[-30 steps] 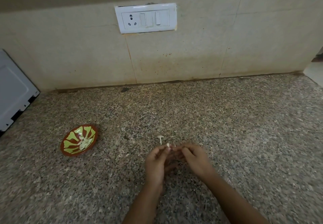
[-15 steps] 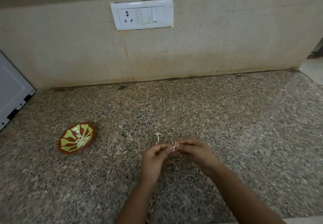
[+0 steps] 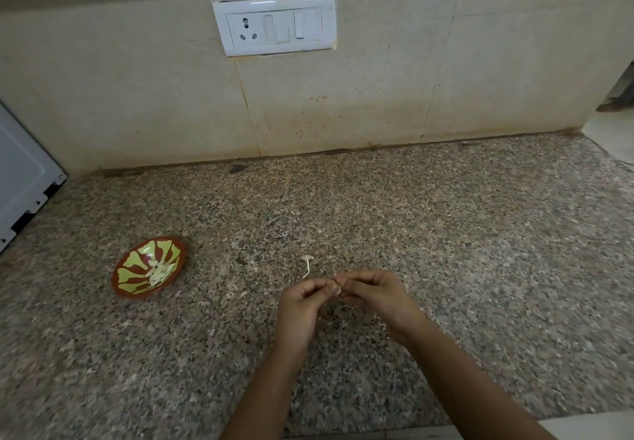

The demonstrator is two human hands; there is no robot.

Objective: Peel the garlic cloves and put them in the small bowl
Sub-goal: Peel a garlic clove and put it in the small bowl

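Note:
My left hand (image 3: 303,305) and my right hand (image 3: 375,297) meet fingertip to fingertip above the granite counter. Between the fingertips both pinch a small garlic clove (image 3: 337,281), which the fingers mostly hide. A small red-brown bowl (image 3: 125,276) with a yellow-green pattern sits to the left of my hands. Several pale peeled cloves (image 3: 159,273) lie inside it. A thin white stalk of garlic skin (image 3: 307,267) lies on the counter just beyond my hands.
The speckled granite counter (image 3: 463,251) runs back to a beige tiled wall carrying a white socket and switch plate (image 3: 274,24). A white appliance (image 3: 20,178) stands at the far left. The counter's front edge (image 3: 429,431) shows at the bottom.
Both hands stay together on the clove, their fingertips shifting slightly around it. The view has tilted a little, so the wall and bowl sit elsewhere in frame.

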